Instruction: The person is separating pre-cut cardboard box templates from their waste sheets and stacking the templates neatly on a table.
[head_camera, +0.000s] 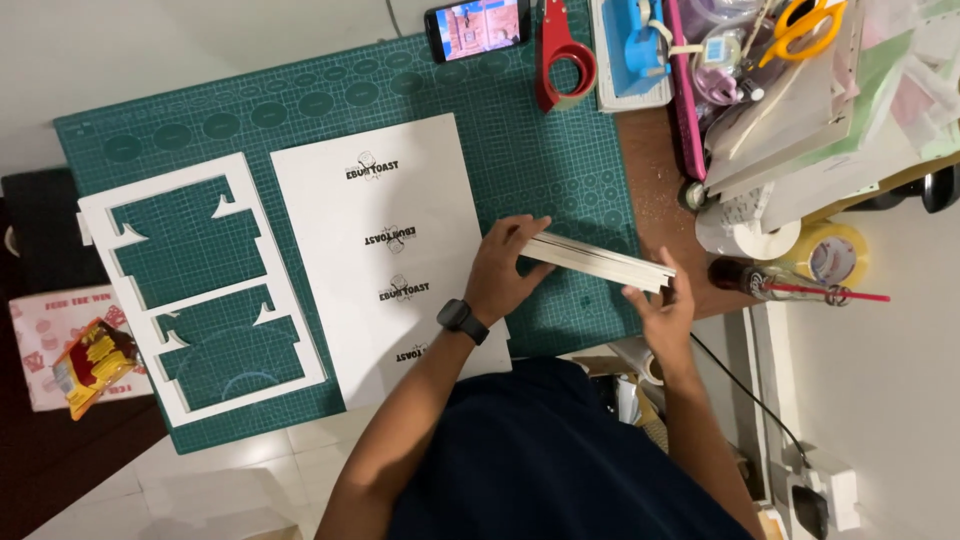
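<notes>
**A:** Item one, what do your hands hold?

**B:** A stack of thin white boards (598, 262), seen edge-on; my left hand (505, 270) closes around its left end, fingers curled over the top edge, a black watch (461, 319) on that wrist; my right hand (665, 310) grips the right end from below, thumb against the edge; the stack hangs just above the right part of the green cutting mat (560, 150).

**A:** Item two, what lies on the mat?

**B:** A white printed sheet (385, 210) at the middle, partly under my left hand; left of it, a white board frame with cut-out windows (200, 290).

**A:** Item three, the far edge?

**B:** A phone with a lit screen (478, 27); a red tape dispenser (562, 55) to its right; yellow-handled scissors (808, 25) on the clutter at far right.

**A:** Item four, the right side?

**B:** A roll of clear tape (835, 255); a dark bottle with a pink straw (760, 280) lying just beside it, near my right hand.
</notes>
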